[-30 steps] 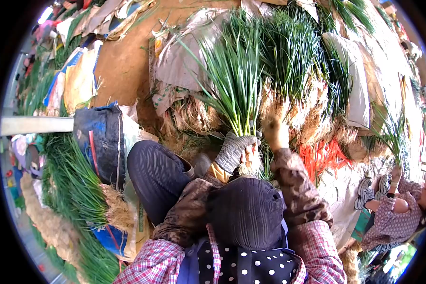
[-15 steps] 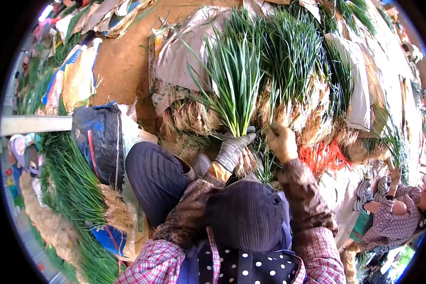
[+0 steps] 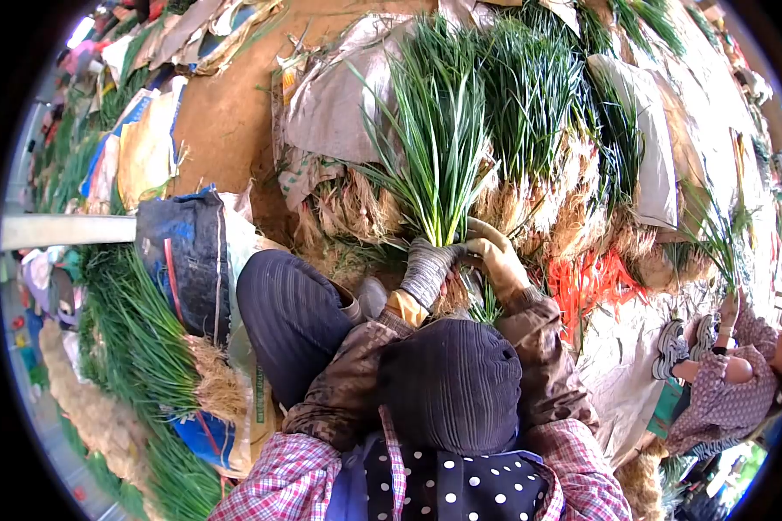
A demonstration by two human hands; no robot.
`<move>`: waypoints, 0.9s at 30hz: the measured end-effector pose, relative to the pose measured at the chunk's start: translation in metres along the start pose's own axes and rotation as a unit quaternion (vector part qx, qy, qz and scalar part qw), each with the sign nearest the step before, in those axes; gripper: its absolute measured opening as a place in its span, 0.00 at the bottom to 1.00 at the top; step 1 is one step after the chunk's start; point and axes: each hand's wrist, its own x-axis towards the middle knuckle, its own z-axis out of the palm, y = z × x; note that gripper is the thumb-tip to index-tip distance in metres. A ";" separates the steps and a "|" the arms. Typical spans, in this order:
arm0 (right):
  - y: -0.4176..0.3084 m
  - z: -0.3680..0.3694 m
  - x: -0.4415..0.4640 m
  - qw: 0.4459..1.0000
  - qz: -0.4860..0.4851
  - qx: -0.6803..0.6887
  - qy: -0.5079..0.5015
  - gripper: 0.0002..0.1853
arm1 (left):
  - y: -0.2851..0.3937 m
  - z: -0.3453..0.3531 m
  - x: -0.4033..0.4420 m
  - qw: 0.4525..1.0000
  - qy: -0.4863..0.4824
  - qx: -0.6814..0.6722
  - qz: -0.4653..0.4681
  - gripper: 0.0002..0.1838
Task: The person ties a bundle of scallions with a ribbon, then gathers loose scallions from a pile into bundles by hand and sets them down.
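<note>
My left hand (image 3: 432,267), in a grey and yellow glove, is closed around a bunch of green onions (image 3: 439,165). The long leaves fan upward from my fist, and pale roots (image 3: 453,300) hang below it. My right hand (image 3: 493,252), in a pale yellow glove, is bent against the right side of the bunch, close to my left fingers. Its fingers are curled; what they hold is hidden. Just beyond lies a thick row of more green onions (image 3: 534,95), their tangled roots (image 3: 539,195) toward me.
Left of my knee (image 3: 291,317), another onion pile (image 3: 143,347) lies beside a dark blue sack (image 3: 182,260). Orange-red netting (image 3: 586,286) is on the right. Pale sacking (image 3: 343,104) covers onions ahead. At far right, another person (image 3: 725,382) crouches with onions in a hand.
My right hand has moved left from the root pile to the side of the bunch. My left hand keeps hold of the bunch in nearly the same place.
</note>
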 end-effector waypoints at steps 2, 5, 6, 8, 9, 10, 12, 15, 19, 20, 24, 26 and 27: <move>0.020 0.000 0.021 0.985 -0.031 -0.140 0.099 0.25 | 0.000 0.004 0.003 0.999 0.015 0.026 -0.023 0.15; 0.024 0.009 0.022 0.981 -0.024 -0.002 0.194 0.13 | -0.011 0.007 0.008 0.999 0.018 -0.032 0.019 0.15; 0.027 0.008 0.023 0.976 0.007 0.029 0.215 0.12 | -0.019 0.007 0.009 0.997 0.017 -0.067 0.044 0.15; 0.038 0.008 0.019 0.969 0.010 -0.021 0.246 0.11 | -0.031 0.009 0.015 0.991 0.010 -0.120 0.066 0.12; 0.045 0.006 0.018 0.965 -0.005 -0.046 0.257 0.10 | -0.037 0.013 0.018 0.986 0.008 -0.144 0.089 0.12; 0.051 0.003 0.021 0.936 -0.031 -0.194 0.291 0.09 | -0.041 0.016 0.022 0.979 0.006 -0.168 0.113 0.11; 0.045 -0.003 0.015 0.909 0.075 -0.259 0.317 0.08 | -0.043 0.014 0.024 0.991 0.036 -0.043 0.118 0.12; 0.067 -0.027 0.017 0.803 0.066 -0.587 0.082 0.09 | -0.060 0.012 0.051 0.991 0.027 -0.066 0.112 0.12; 0.016 -0.027 0.047 0.778 -0.013 -0.575 0.253 0.12 | -0.027 0.004 0.010 0.960 -0.126 -0.241 0.071 0.13; -0.005 -0.030 0.069 0.777 0.020 -0.553 0.300 0.12 | -0.021 -0.001 0.005 0.955 -0.156 -0.248 0.044 0.13; -0.060 -0.042 0.123 0.640 -0.066 -0.698 0.313 0.13 | 0.008 -0.010 -0.024 0.889 -0.285 -0.336 0.121 0.15; -0.072 -0.039 0.122 0.671 -0.046 -0.685 0.279 0.09 | 0.039 -0.024 -0.053 0.856 -0.329 -0.348 0.195 0.19; -0.071 -0.037 0.123 0.655 -0.027 -0.704 0.274 0.08 | 0.046 -0.031 -0.058 0.844 -0.323 -0.373 0.209 0.20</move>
